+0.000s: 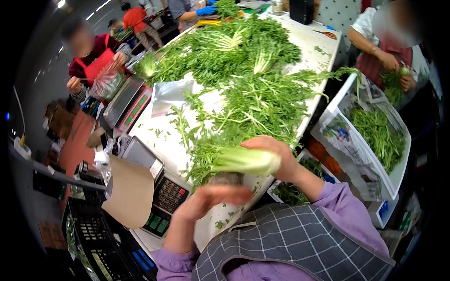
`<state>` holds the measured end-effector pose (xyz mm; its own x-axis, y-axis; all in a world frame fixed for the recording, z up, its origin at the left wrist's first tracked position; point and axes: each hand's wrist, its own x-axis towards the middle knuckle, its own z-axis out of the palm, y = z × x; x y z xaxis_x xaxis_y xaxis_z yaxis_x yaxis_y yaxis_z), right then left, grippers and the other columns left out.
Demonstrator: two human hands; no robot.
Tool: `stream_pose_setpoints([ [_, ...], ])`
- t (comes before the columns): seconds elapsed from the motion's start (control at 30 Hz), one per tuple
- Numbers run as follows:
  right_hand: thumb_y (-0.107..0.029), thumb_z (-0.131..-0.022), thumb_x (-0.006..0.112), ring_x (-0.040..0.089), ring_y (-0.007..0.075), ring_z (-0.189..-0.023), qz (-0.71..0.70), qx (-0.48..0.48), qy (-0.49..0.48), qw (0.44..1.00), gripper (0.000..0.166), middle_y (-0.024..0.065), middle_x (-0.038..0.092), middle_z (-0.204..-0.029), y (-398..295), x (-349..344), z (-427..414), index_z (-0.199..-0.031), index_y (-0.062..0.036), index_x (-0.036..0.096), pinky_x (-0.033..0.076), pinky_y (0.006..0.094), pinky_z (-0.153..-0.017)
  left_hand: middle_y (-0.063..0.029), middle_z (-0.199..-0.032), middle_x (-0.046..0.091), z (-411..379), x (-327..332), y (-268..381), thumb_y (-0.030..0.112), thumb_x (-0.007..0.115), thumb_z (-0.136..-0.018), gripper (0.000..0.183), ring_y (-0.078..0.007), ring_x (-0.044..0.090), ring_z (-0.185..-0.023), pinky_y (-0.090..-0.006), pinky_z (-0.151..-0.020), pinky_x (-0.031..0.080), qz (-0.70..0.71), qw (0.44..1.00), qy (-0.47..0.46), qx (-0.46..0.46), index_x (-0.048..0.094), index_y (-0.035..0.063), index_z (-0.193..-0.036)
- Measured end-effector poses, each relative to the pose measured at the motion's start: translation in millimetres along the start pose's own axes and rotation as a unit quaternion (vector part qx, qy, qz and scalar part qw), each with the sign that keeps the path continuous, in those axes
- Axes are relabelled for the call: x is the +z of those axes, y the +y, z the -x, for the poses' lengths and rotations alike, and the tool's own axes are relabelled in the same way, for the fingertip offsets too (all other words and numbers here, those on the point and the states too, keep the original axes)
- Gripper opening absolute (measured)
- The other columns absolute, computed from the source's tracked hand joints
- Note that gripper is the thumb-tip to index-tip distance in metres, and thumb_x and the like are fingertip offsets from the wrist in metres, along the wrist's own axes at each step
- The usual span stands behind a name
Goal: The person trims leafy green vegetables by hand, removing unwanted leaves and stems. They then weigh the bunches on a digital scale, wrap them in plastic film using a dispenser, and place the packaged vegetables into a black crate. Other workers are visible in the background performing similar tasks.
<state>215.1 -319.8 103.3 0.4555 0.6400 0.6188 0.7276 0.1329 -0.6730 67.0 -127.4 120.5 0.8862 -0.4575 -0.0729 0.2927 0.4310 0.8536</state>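
My right hand (277,151) is around the pale root end of a bunch of leafy greens with white-green stalks (246,161), whose leaves point left over the table. My left hand (218,198), blurred by motion, is just below the bunch with its fingers stretched out and nothing visible in them. Between that hand and the stalks shows a brownish-grey rounded thing (226,178), too blurred to name. Beyond the bunch, a big heap of loose frilly greens (260,102) covers much of the white table (168,140).
A weighing scale with a keypad (170,193) stands left, a red-fronted scale (135,109) behind it. A clear plastic bag (172,95) lies on the table. At right is a newspaper-lined white bin (402,168) of greens. Scissors (328,34) lie far right. Co-workers handle greens around.
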Motion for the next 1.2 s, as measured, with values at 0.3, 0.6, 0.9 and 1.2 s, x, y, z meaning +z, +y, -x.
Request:
stream_pose_setpoints([
  [0.3,-0.017,-0.078,0.064,0.051,0.0234,-0.105,-0.433,-0.15,-0.368,0.809,0.03,0.0082,0.058,-0.105,13,28,-77,-0.106,-0.006,0.06,0.039,0.0363,-0.091,-0.0163,-0.128,0.044,33,-4,60,0.029,0.08,-0.056,0.089,-0.0225,0.039,-0.121,-0.0315,-0.1,0.029,-0.414,0.87,0.258,0.071,0.038,-0.0026,-0.128],
  [0.6,-0.026,-0.076,0.06,0.041,0.0257,-0.119,-0.149,0.173,-0.232,0.946,0.057,0.0139,0.044,-0.128,71,88,-64,-0.127,-0.0057,0.042,0.032,0.0371,-0.099,-0.0072,-0.092,0.062,58,-5,24,0.007,0.078,-0.059,0.044,-0.0132,0.059,-0.08,-0.0274,-0.075,0.047,-0.183,0.826,0.521,0.108,0.058,-0.004,-0.097],
  [0.9,-0.021,-0.08,0.058,0.059,0.0266,-0.078,-0.035,0.055,-0.224,0.972,0.018,0.0083,0.062,-0.091,135,140,26,-0.094,-0.0106,0.059,0.047,0.0336,-0.071,-0.0068,-0.101,0.057,70,-5,7,0.005,0.069,-0.07,0.049,-0.0168,0.056,-0.089,-0.0293,-0.079,0.046,-0.031,0.758,0.59,0.278,0.047,0.0004,-0.114],
  [1.2,-0.012,-0.078,0.057,0.056,0.0169,-0.064,-0.103,-0.014,0.023,0.994,0.015,0.0072,0.054,-0.077,-18,60,-99,-0.091,-0.0058,0.052,0.047,0.0282,-0.058,-0.0064,-0.098,0.058,43,3,9,0.005,0.067,-0.074,0.042,-0.0145,0.057,-0.084,-0.0272,-0.076,0.047,-0.102,0.761,0.578,0.275,0.049,0.0008,-0.111],
])
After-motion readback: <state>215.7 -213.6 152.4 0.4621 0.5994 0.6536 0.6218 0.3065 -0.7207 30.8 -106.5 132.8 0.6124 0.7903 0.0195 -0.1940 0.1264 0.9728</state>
